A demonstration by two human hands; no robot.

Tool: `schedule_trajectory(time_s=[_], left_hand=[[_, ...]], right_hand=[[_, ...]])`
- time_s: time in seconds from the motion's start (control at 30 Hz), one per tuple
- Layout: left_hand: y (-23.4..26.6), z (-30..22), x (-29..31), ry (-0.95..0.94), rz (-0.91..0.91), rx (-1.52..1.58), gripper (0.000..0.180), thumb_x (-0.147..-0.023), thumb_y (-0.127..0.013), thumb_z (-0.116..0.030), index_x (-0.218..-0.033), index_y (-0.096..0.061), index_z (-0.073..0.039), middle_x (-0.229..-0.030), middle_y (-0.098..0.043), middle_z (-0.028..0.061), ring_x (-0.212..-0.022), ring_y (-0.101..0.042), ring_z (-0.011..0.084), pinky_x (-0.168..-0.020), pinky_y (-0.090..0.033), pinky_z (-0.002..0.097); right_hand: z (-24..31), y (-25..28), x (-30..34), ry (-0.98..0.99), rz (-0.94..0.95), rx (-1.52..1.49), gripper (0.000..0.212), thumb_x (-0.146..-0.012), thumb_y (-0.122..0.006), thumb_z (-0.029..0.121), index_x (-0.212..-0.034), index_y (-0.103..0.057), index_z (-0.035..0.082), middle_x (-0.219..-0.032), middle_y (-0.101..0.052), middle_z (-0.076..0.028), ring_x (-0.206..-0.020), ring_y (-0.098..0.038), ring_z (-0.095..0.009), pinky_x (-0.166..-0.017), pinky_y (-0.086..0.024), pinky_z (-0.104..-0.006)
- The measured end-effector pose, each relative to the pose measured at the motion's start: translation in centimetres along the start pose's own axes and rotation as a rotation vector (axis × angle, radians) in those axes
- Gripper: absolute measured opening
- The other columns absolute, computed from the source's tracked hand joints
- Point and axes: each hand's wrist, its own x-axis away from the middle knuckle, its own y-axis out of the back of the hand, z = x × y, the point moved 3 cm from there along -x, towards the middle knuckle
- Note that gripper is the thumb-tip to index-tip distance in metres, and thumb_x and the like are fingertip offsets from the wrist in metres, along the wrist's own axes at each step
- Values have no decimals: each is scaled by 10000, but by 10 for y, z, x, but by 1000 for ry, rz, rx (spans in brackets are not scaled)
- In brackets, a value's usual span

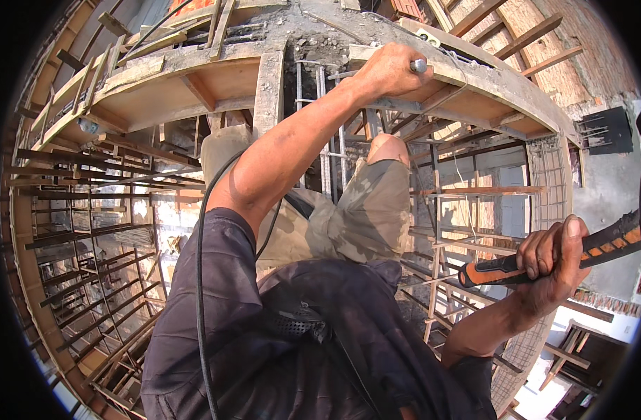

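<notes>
My left hand [394,70] is closed in a fist, stretched out across my knees over the wooden formwork. A steel chisel [419,66] is gripped in it; only its rounded top end shows, and the fist hides the rest. Out to the right, my right hand [548,262] is wrapped round the black and orange handle of a hammer [607,245]. It is raised to the side, apart from the chisel. The hammer's head is lost in the dark rim of the picture. Below the left wrist, a steel rebar cage [325,150] runs between my legs.
Wooden formwork boards [268,91] line both sides of the rebar, with grey rubble [320,49] at the far end. Timber props and scaffolding [96,238] drop away below on both sides. A black cable [200,308] hangs over my left arm. A white socket [428,38] lies on the far boards.
</notes>
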Motion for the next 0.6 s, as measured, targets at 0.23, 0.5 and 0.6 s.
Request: schedule_trajectory(time_s=[0.23, 0.5, 0.6], left_hand=[[8, 16, -22, 70, 275, -129, 349, -857, -685, -383, -889, -707, -36, -745, -660, 184, -682, -623, 283, -712, -506, 416], [12, 41, -22, 46, 183, 9, 322, -802, -732, -312, -940, -677, -26, -887, -671, 139, -820, -622, 259, -735, -504, 416], [11, 33, -29, 124, 188, -41, 313, -767, -755, -288, -914, -669, -26, -870, -660, 134, -806, -611, 261, -719, -503, 422]], right_hand=[[-29, -53, -42, 182, 26, -295, 387, -1039, -383, 218, -665, -371, 119, -520, -274, 40, -415, -251, -63, -436, -301, -256], [-89, -69, -3, -496, 299, 83, 222, -920, -680, 197, -789, -614, 30, -562, -462, 45, -427, -378, -30, -402, -296, -230], [4, -51, -25, -81, 141, 75, 258, -945, -650, 221, -758, -570, 63, -562, -423, 46, -444, -376, -41, -422, -286, -208]])
